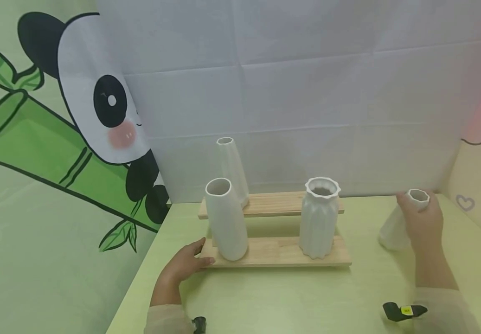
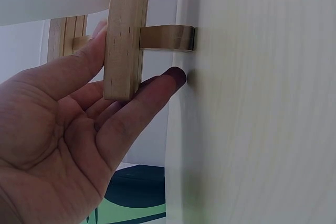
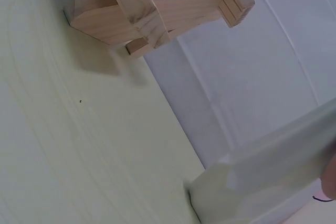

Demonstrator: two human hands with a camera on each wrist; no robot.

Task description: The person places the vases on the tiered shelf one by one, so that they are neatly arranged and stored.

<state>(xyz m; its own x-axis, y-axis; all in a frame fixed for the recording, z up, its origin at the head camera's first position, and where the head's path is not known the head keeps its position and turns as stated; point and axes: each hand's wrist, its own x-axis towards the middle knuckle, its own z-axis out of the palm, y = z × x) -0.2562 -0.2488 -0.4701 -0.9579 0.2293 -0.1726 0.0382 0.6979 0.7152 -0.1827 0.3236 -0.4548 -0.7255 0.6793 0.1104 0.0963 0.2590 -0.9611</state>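
My left hand [image 1: 183, 263] grips the left end of a two-tier wooden stand [image 1: 273, 253]. In the left wrist view its thumb and fingers lie on opposite faces of the front plank [image 2: 123, 40]. To the right of the stand, my right hand [image 1: 425, 222] holds a white vase [image 1: 394, 230] around its narrow neck. That vase leans, its wide base [image 3: 215, 192] close to the tabletop. On the front plank stand a smooth white vase [image 1: 227, 225] at left and a ribbed vase with a scalloped rim [image 1: 319, 222] at right. A tall slim vase [image 1: 234, 171] occupies the back plank's left end.
A pale wood-grain table [image 1: 282, 301] lies under everything. White cloth [image 1: 290, 102] hangs behind it, and a panda-and-bamboo print [image 1: 86, 102] covers the left side. A cream panel with a small heart [image 1: 465, 202] borders the right.
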